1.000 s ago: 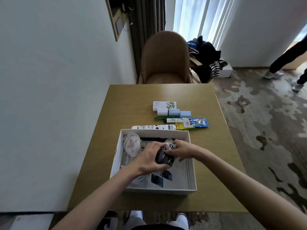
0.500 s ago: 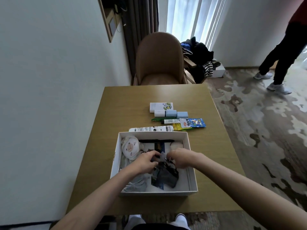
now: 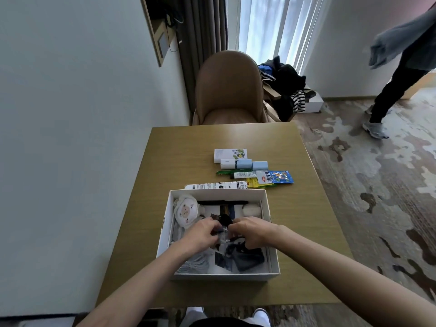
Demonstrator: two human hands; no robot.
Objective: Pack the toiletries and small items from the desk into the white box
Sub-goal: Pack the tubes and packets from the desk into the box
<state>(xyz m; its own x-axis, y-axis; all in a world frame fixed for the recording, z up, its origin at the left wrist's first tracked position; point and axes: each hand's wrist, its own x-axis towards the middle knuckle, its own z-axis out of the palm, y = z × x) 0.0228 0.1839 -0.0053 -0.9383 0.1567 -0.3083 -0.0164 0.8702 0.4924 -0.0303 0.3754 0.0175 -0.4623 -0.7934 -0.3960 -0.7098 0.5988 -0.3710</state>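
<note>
both hands (image 3: 226,232) pinch small clear packet (image 3: 223,234) | over white box (image 3: 269,208)

Open white box (image 3: 269,208) half-filled; toiletries (image 3: 250,172) lie just behind it.

The wooden surface (image 3: 188,147) carries a white box (image 3: 271,234) near its near edge, open at the top. Just beyond the box's far wall lies a long white tube (image 3: 215,185), touching or almost touching that wall. Farther off, right of centre, sits a cluster: a white carton (image 3: 230,155) farthest away, a white and pale blue pack (image 3: 244,164) against it, then a green tube (image 3: 233,173), a yellow packet (image 3: 254,184) and a blue snack packet (image 3: 279,177) at the right end.
</note>
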